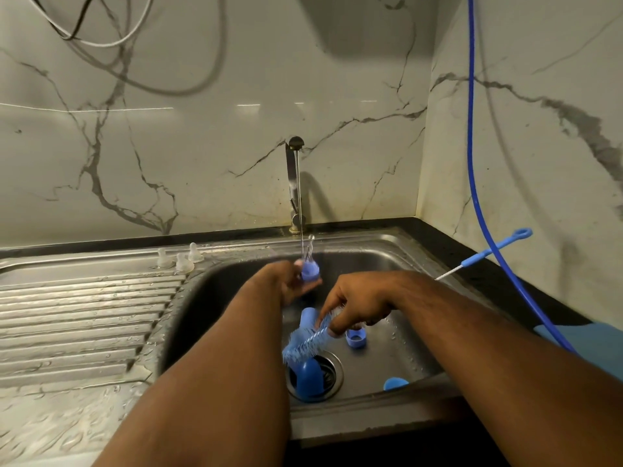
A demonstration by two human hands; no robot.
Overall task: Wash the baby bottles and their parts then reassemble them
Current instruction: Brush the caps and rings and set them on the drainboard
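My left hand [294, 285] holds a blue bottle collar with a clear teat [309, 268] under the running water from the tap [294, 183]. My right hand [357, 303] grips a blue bottle brush [308, 342], bristles pointing down-left over the sink basin. In the basin lie a blue cap [308, 377] on the drain, another blue piece [308, 316] behind the brush, a blue ring [355, 340] and a blue cap [395, 383] at the front right. Three clear teats [182, 259] stand on the drainboard's back edge.
The steel sink [387, 257] sits in a corner of marble walls. A ribbed drainboard [77, 318] lies to the left, wet. A thin blue-handled teat brush [485, 254] rests on the dark counter at right, beside a hanging blue hose [472, 163].
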